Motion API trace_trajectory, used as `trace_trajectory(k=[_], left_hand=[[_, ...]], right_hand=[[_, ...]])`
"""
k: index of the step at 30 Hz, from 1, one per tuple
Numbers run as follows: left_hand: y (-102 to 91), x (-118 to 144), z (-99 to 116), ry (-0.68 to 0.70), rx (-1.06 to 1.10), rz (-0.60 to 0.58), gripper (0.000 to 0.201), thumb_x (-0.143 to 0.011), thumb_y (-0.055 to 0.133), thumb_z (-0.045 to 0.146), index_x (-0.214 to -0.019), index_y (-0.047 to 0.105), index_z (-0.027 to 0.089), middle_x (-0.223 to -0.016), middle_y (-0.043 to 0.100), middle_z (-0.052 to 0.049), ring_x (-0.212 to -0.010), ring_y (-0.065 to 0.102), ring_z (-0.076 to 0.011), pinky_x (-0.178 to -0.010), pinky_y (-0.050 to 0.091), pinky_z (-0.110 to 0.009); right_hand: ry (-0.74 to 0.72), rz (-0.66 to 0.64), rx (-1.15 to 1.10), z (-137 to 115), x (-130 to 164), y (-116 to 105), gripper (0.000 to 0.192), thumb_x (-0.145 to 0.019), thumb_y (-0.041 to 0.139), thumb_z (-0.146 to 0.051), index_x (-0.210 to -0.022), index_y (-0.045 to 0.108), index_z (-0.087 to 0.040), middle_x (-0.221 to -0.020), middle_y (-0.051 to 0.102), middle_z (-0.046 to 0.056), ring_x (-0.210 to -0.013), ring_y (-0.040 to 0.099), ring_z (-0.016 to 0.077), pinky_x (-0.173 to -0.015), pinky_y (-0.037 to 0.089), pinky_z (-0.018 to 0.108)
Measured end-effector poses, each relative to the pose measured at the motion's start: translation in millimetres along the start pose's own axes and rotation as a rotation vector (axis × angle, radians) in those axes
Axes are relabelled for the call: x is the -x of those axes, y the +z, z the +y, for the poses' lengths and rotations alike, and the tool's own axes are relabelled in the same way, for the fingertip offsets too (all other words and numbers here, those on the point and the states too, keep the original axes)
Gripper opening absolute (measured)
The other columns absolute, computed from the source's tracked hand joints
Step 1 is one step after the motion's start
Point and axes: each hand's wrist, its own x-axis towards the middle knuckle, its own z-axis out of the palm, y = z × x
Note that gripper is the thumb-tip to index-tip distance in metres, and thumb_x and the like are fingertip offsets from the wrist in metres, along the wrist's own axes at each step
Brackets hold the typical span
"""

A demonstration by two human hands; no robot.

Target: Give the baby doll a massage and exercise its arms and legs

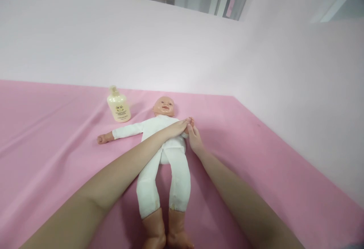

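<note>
Bare plastic feet at the bottom centre of the frame belong to our soft baby doll in a white cloth suit (165,154), lying face up mid-frame on the pink sheet-covered tabletop (51,135), one arm stretched left. Our left hand (178,126) reaches across its chest, fingers straight, meeting our right hand (194,139); together they pinch the doll's other hand. Upper left stands a cream pump bottle (118,105).

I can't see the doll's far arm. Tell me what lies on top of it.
Both hands meet there: the left hand reaches across the doll and the right hand comes in beside it. Only a bit of the doll's hand peeks out; the sleeve is covered.
</note>
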Motion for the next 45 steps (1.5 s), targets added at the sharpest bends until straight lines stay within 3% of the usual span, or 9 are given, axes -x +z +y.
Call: trace_trajectory(k=[31, 45], left_hand=[[0.7, -4.3, -4.5, 0.032, -0.003, -0.008, 0.056, -0.095, 0.019, 0.056, -0.099, 0.056, 0.015, -0.091, 0.062, -0.005, -0.086, 0.055, -0.0155, -0.09, 0.042, -0.03], [0.6, -1.4, 4.2, 0.028, -0.046, -0.004, 0.054, -0.096, 0.019, 0.053, -0.099, 0.056, 0.014, -0.094, 0.062, -0.006, -0.09, 0.055, -0.0159, -0.092, 0.041, -0.03]], right_hand=[[-0.007, -0.01, 0.007, 3.9, 0.1, -1.7, 0.061, -0.087, 0.047, -0.056, -0.134, 0.048, -0.018, -0.139, 0.05, 0.007, -0.132, 0.044, 0.0194, -0.116, 0.028, 0.036], [-0.008, -0.007, 0.026, 1.7, 0.6, -1.5, 0.061, -0.086, 0.046, -0.059, -0.134, 0.05, -0.021, -0.138, 0.051, 0.005, -0.133, 0.042, 0.0197, -0.116, 0.027, 0.038]])
